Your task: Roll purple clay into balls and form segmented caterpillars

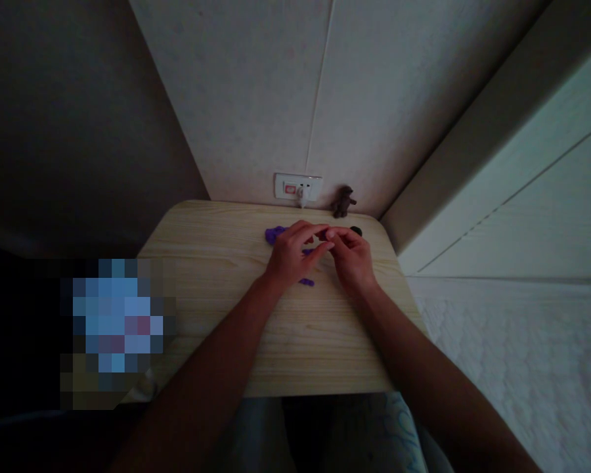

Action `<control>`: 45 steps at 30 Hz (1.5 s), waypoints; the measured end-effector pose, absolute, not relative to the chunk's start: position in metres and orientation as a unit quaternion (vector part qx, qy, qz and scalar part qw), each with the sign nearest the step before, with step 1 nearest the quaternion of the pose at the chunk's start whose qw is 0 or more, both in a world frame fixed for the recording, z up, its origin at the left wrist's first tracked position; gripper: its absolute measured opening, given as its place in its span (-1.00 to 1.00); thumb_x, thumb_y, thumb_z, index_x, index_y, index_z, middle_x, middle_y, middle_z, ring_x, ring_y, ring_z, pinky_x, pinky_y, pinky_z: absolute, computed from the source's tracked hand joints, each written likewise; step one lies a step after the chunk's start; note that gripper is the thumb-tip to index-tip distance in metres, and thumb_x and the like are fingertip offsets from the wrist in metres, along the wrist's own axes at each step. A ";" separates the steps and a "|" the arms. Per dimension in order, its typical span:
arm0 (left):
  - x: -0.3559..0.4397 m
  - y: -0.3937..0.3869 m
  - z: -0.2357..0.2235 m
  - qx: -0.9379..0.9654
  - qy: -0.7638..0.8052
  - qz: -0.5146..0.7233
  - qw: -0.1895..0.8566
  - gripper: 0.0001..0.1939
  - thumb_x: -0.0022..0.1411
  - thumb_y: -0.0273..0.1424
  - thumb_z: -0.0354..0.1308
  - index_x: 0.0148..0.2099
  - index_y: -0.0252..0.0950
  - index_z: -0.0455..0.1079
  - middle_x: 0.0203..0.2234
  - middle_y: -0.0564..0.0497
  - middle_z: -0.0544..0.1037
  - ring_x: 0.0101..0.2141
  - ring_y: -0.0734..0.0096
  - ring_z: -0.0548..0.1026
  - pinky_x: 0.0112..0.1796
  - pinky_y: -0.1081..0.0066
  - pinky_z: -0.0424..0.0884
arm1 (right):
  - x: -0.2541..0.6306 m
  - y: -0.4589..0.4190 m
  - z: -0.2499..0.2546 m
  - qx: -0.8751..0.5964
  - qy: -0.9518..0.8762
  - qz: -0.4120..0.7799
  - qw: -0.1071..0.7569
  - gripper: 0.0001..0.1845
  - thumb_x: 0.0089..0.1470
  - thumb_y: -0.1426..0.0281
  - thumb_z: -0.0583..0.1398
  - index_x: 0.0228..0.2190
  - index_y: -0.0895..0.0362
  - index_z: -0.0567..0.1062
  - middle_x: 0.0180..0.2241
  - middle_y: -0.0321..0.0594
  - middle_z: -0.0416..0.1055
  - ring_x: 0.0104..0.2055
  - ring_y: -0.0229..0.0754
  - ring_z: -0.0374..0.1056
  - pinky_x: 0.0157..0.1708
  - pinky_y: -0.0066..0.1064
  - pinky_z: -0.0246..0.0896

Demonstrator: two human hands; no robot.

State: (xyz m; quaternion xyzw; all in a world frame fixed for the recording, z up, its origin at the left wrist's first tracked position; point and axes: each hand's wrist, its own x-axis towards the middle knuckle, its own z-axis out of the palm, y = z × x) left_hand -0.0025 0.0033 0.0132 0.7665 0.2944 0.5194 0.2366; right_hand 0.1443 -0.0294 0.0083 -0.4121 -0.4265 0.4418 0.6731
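Note:
Above the wooden table, my left hand [291,253] and my right hand [352,256] meet at the fingertips. The right thumb and fingers are pinched together. My left fingers curve in against them, with the thumb just below. Something small and dark seems to sit between the fingertips; I cannot make it out. Behind my left hand lies a purple lump [274,235] that looks like modelling clay, partly covered by the hand. A short purple piece [306,282] lies below that hand, and another purple bit [307,251] shows between the hands. A small black thing [356,231] is just behind my right hand.
A brown bear-like figure [343,202] stands at the table's [211,263] back edge by the wall. Left of it is a wall socket [298,187] with a plug and a cable running up. A blurred-out bluish patch [118,315] covers the left side. White quilted bedding [517,355] lies right.

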 end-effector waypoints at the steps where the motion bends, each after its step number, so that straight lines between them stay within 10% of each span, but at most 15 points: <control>1: -0.002 0.004 0.012 0.764 0.295 0.523 0.237 -0.69 0.29 -0.23 0.35 0.04 -0.22 0.61 -0.20 -0.08 0.67 -0.31 0.37 0.54 -0.17 0.34 0.50 | 0.145 -0.029 0.008 -0.410 -0.420 0.442 0.679 -0.72 -0.06 0.15 0.50 -0.38 0.03 0.65 -0.35 -0.27 0.64 -0.21 -0.17 0.55 -0.09 -0.30 0.44; 14: -0.004 0.005 0.013 0.705 0.329 0.562 0.282 -0.84 0.33 -0.32 0.28 -0.13 -0.19 0.68 -0.22 -0.06 0.71 -0.20 0.32 0.63 -0.08 0.34 0.53 | 0.146 -0.033 0.013 -0.427 -0.459 0.406 0.664 -0.78 -0.03 0.25 0.50 -0.27 -0.04 0.75 -0.27 -0.27 0.68 -0.23 -0.18 0.54 -0.04 -0.24 0.48; 27: -0.009 0.013 0.015 0.662 0.300 0.496 0.476 -0.67 0.25 -0.17 0.26 -0.42 -0.31 0.60 -0.64 0.04 0.50 -0.56 0.48 0.41 -0.49 0.46 0.31 | 0.153 -0.033 0.005 -0.436 -0.614 0.279 0.595 -0.64 0.12 0.13 0.42 -0.07 -0.01 0.70 -0.27 -0.22 0.53 -0.37 -0.26 0.45 -0.32 -0.34 0.45; 36: -0.005 0.014 0.010 0.591 0.292 0.504 0.557 -0.51 0.25 0.00 0.20 -0.39 -0.34 0.60 -0.54 -0.07 0.59 -0.51 0.42 0.49 -0.42 0.40 0.42 | 0.157 -0.035 0.007 -0.485 -0.631 0.231 0.560 -0.69 0.30 0.08 0.25 -0.14 0.06 0.54 -0.35 -0.23 0.54 -0.41 -0.24 0.45 -0.40 -0.38 0.38; 45: -0.022 0.024 0.007 0.491 0.382 0.679 0.389 -0.66 0.24 -0.22 0.14 -0.44 -0.32 0.55 -0.68 0.06 0.46 -0.67 0.58 0.32 -0.60 0.51 0.18 | 0.162 -0.024 0.007 -0.434 -0.550 0.338 0.627 -0.60 0.16 0.05 0.36 -0.09 0.04 0.61 -0.18 -0.18 0.65 -0.32 -0.25 0.53 -0.24 -0.31 0.52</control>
